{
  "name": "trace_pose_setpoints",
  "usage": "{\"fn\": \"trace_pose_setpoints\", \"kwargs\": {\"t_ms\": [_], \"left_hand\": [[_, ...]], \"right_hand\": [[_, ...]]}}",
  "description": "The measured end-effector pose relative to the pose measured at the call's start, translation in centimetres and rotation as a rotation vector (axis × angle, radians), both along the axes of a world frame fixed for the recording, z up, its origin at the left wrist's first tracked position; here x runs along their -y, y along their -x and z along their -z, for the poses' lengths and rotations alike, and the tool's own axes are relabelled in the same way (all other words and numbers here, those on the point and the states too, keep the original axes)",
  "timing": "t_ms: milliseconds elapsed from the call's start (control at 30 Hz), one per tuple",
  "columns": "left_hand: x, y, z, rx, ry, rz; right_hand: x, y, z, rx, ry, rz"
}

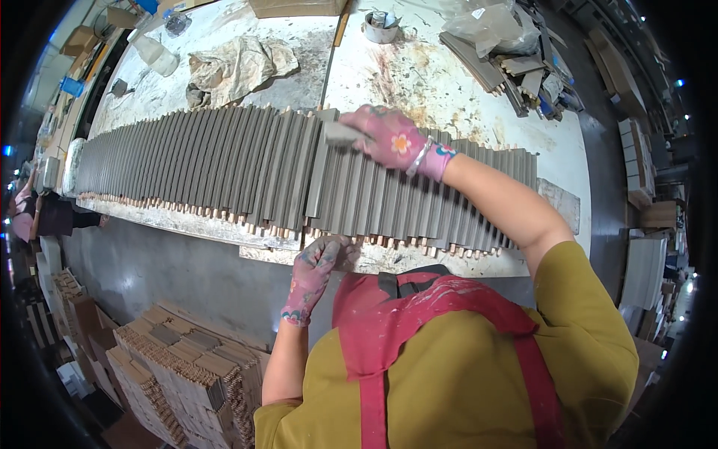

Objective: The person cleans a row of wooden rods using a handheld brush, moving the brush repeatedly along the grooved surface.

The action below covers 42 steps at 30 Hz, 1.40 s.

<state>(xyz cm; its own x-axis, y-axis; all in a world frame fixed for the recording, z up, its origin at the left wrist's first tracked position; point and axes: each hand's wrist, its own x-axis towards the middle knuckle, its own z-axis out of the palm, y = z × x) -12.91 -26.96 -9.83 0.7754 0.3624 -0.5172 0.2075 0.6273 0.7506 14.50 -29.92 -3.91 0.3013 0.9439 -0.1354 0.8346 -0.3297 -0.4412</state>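
Observation:
A long row of grey-painted wooden slats point(202, 161) lies side by side across the table, with bare wooden pegs sticking out at their ends. My right hand point(393, 142), in a pink flowered glove, grips a pale grey block point(344, 134) against the far part of one slat point(320, 168). That slat shows a wider face than its neighbours. At the near peg ends, my left hand point(318, 260), gloved and smeared with grey, has its fingers closed at the end of this slat. Its fingertips are partly hidden.
On the paint-stained table point(419, 71) are a crumpled cloth point(239, 67), a small tub point(381, 28), a translucent bottle point(155, 56) and a pile of scrap strips with plastic point(516, 60). Stacked slats point(187, 359) stand on the floor at lower left. Another person point(45, 213) is far left.

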Motion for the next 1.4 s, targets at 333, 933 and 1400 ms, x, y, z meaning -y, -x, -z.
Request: {"fn": "trace_pose_setpoints", "kwargs": {"t_ms": [333,933,1400], "left_hand": [[-0.3,-0.3,0.0,0.017,-0.029,-0.018],[-2.4,1.5,0.9,0.001,-0.156,0.032],[-1.7,-2.6,-3.0,-0.118,-1.539,0.164]], "right_hand": [[0.2,1.9,4.1,0.320,-0.098,-0.150],[3.6,4.7,2.3,0.161,-0.206,-0.392],[-0.7,-0.6,1.0,0.496,0.128,-0.111]]}}
